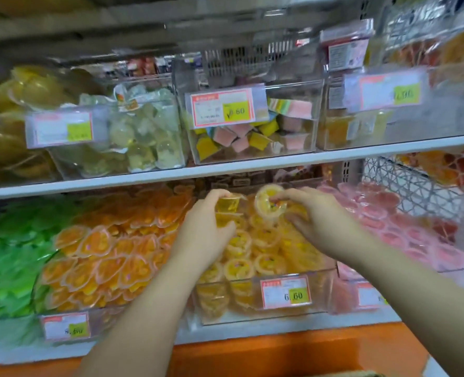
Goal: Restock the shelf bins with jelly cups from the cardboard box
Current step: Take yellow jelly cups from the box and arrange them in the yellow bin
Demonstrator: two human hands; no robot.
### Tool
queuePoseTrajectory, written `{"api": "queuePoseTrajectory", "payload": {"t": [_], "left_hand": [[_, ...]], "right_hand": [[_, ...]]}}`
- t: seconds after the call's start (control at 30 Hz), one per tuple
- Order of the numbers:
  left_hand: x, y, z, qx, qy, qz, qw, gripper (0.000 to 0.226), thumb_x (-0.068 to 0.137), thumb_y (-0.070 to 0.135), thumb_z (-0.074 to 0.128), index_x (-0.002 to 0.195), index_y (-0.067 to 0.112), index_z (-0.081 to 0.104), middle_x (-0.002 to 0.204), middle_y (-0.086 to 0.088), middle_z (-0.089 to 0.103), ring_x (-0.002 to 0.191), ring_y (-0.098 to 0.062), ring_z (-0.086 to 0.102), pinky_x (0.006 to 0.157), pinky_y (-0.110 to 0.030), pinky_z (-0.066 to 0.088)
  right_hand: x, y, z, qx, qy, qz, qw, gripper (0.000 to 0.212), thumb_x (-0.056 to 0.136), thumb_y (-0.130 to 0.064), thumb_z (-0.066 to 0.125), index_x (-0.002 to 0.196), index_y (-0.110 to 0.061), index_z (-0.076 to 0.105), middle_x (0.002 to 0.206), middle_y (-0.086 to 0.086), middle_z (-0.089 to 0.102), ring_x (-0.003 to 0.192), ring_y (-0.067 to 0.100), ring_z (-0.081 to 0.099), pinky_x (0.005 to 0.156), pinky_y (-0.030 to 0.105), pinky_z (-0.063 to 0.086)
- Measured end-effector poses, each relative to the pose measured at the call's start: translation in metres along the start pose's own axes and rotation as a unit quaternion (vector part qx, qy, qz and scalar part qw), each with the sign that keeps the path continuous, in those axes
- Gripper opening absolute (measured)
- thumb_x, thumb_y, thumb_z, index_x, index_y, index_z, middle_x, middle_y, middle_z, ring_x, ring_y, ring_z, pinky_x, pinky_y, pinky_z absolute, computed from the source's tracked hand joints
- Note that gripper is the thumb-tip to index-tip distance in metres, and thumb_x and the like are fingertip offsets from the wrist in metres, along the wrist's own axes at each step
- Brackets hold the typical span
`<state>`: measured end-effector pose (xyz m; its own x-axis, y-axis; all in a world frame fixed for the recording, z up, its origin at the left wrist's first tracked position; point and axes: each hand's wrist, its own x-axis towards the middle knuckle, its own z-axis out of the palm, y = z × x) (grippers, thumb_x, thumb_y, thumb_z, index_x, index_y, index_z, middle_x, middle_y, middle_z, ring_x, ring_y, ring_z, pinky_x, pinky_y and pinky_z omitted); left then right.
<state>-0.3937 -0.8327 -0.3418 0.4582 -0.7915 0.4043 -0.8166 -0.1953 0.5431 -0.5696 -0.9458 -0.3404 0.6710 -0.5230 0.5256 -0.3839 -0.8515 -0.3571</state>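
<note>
Bottom edge of view: a tan sliver, possibly the cardboard box; too little shows to tell. Above it the orange base (252, 357) and the white front lip of the lower shelf (347, 323).

On that shelf stands a clear bin (326, 292), price tag (286, 292) on its front wall. It is heaped with yellow jelly cups (239, 268) to the front rim and above it.

Both hands are over the back of the heap.
- Left hand (206, 232): fingers curled round a yellow cup (226, 205) seen side-on; a second may sit under it, blurred.
- Right hand (323, 224): thumb and fingertips pinch a round cup (268, 202), lid towards the camera, just above the pile.

Judgement: the front is full, so both cups are carried to the rear, where room remains. Lid-out matches the rows below and would keep the labels readable.

Bins on either side: orange cups (103, 254) left, pink cups (388, 213) right, so flavours are kept apart.

Upper shelf (225, 167): a bin of pink and yellow squares (252, 131), not touched.
</note>
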Motion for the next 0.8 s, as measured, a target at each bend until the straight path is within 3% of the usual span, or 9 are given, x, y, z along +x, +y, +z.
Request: {"api": "queuePoseTrajectory", "payload": {"t": [0.1, 0.3, 0.57, 0.7, 0.8], "left_hand": [[0.02, -0.013, 0.013, 0.036, -0.004, -0.02, 0.999, 0.05, 0.08, 0.026, 0.065, 0.127, 0.034, 0.047, 0.106, -0.002, 0.063, 0.098, -0.024, 0.06, 0.08, -0.035, 0.05], [0.039, -0.021, 0.034, 0.109, -0.029, -0.057, 0.992, 0.052, 0.089, 0.031, 0.055, 0.138, 0.021, 0.043, 0.132, -0.008, 0.054, 0.123, -0.027, 0.048, 0.097, -0.034, 0.043], [0.035, -0.02, 0.034, 0.136, -0.014, -0.042, 0.99, 0.044, 0.092, 0.033, 0.051, 0.136, 0.032, 0.046, 0.128, -0.003, 0.055, 0.118, -0.025, 0.051, 0.095, -0.037, 0.046], [0.03, -0.021, 0.033, 0.143, -0.009, -0.023, 0.989, 0.045, 0.093, 0.033, 0.051, 0.137, 0.035, 0.043, 0.132, -0.001, 0.048, 0.121, -0.023, 0.047, 0.096, -0.034, 0.043], [0.026, -0.021, 0.027, 0.145, 0.002, 0.018, 0.989, 0.044, 0.092, 0.032, 0.053, 0.135, 0.036, 0.045, 0.13, -0.001, 0.049, 0.121, -0.023, 0.045, 0.098, -0.035, 0.042]], "right_hand": [[0.016, 0.014, 0.014, -0.006, -0.003, 0.001, 1.0, 0.041, 0.086, -0.009, 0.062, 0.121, -0.028, 0.06, 0.102, 0.005, 0.059, 0.104, 0.028, 0.056, 0.086, 0.031, 0.038], [0.03, 0.034, 0.029, 0.012, -0.007, 0.024, 1.0, 0.042, 0.09, -0.004, 0.051, 0.124, -0.029, 0.058, 0.106, 0.01, 0.06, 0.104, 0.027, 0.055, 0.081, 0.028, 0.035], [0.032, 0.031, 0.031, -0.017, -0.016, 0.052, 0.998, 0.046, 0.095, -0.007, 0.043, 0.131, -0.034, 0.054, 0.102, 0.007, 0.059, 0.094, 0.025, 0.057, 0.078, 0.031, 0.042], [0.028, 0.029, 0.026, -0.03, 0.021, 0.05, 0.998, 0.043, 0.092, -0.007, 0.048, 0.131, -0.025, 0.054, 0.109, 0.011, 0.059, 0.107, 0.032, 0.054, 0.084, 0.035, 0.042], [0.021, 0.021, 0.024, -0.017, 0.045, 0.029, 0.998, 0.042, 0.088, -0.004, 0.054, 0.126, -0.022, 0.054, 0.117, 0.005, 0.053, 0.108, 0.027, 0.052, 0.086, 0.034, 0.041]]}}
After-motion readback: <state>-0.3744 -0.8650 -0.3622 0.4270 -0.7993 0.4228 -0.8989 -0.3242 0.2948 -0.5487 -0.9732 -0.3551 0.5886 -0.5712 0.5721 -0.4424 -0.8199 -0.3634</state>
